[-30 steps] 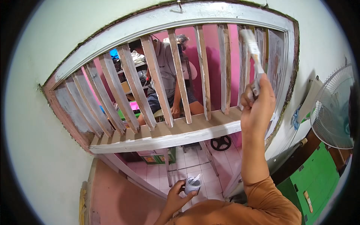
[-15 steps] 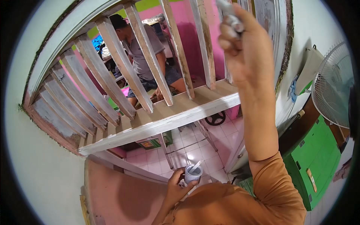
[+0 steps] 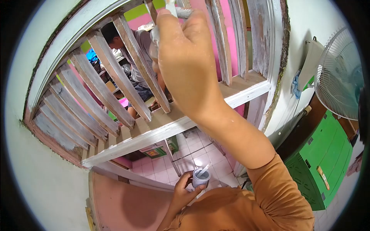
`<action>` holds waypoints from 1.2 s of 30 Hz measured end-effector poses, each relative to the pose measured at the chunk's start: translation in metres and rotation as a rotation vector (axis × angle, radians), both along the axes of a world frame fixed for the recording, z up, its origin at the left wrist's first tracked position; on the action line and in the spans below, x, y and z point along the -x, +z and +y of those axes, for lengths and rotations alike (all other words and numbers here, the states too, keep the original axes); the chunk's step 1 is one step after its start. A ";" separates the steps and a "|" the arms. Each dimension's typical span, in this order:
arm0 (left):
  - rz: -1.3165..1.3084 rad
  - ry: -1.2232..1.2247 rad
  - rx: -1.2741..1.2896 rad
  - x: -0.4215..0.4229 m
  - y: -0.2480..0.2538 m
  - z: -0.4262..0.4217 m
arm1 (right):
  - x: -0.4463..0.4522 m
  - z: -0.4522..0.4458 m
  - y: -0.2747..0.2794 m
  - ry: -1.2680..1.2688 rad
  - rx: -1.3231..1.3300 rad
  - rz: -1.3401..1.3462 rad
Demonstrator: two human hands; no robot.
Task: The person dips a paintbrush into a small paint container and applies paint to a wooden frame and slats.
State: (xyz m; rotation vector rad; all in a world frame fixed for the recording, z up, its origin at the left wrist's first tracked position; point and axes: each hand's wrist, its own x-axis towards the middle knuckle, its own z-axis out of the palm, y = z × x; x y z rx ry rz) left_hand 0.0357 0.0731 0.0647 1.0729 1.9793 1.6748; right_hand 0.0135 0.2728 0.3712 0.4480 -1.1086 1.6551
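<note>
My left hand (image 3: 184, 194) is wrapped around a small cup (image 3: 200, 180) at chest height. The cup holds greyish-white liquid, and a pale flat stick (image 3: 205, 168) leans out over its rim. Raised high in front of me, my right hand (image 3: 185, 57) is closed on a whitish tool (image 3: 171, 7); its top is cut off by the frame edge, so its kind is unclear. Pale grey smears show around those fingers. Behind the right hand stand wooden slats (image 3: 127, 46), patchily coated white. Whether the tool touches a slat is hidden.
Below the slats runs a white-edged ledge (image 3: 150, 133). Beyond it, a person (image 3: 135, 77) is bent down. At right are a fan (image 3: 335, 73) and a green cabinet (image 3: 323, 158) with a paintbrush (image 3: 323, 178) on it. A pinkish panel (image 3: 127, 200) fills the lower left.
My right hand has moved left along the slats, and it looks larger. My left hand and the cup have stayed nearly in place. The person beyond has bent further down.
</note>
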 end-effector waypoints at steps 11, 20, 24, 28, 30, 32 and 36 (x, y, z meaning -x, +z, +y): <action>0.006 -0.114 0.053 0.000 0.009 0.021 | -0.013 0.056 0.007 -0.418 -0.284 -0.204; 0.061 -0.142 0.041 0.005 0.000 0.025 | 0.004 0.056 -0.012 -0.730 -0.207 0.004; 0.002 -0.146 0.004 0.005 0.006 0.030 | -0.029 0.033 0.006 -0.327 -0.399 -0.311; -0.008 -0.124 -0.029 0.007 0.000 0.027 | -0.013 0.082 -0.004 -0.759 -0.495 -0.068; -0.023 -0.110 -0.012 0.009 -0.002 0.024 | -0.042 0.107 0.000 -0.875 -0.445 -0.156; -0.034 -0.114 -0.022 0.012 -0.004 0.023 | -0.054 0.136 0.003 -0.794 -0.317 -0.122; -0.070 -0.120 -0.043 0.017 -0.006 0.027 | -0.074 0.172 -0.002 -1.222 -0.317 -0.148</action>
